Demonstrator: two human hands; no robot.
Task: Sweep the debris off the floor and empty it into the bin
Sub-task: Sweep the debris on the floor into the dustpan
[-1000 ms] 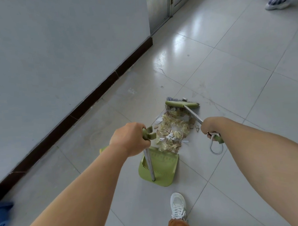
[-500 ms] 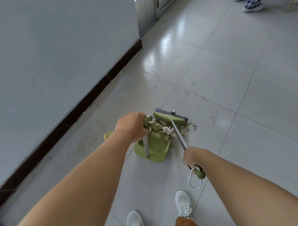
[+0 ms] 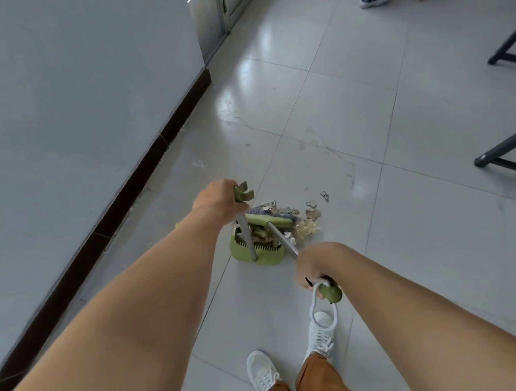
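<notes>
Right hand [image 3: 311, 265] clenched round broom [image 3: 277, 234] shaft, near. Left hand [image 3: 220, 201] clenched on dustpan [image 3: 257, 250] handle. Since a second ago, most debris [image 3: 303, 221] drawn into pan; scraps left just beyond, right. Bin not seen.

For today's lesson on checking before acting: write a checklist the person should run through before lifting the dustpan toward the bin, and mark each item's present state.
1. Left hand grips the dustpan handle: ok.
2. Right hand grips the broom handle: ok.
3. All debris in the dustpan: not ok; loose scraps lie on the floor beyond the broom head.
4. Dustpan held level: cannot tell.
5. Bin within reach: cannot tell; none in view.
</notes>
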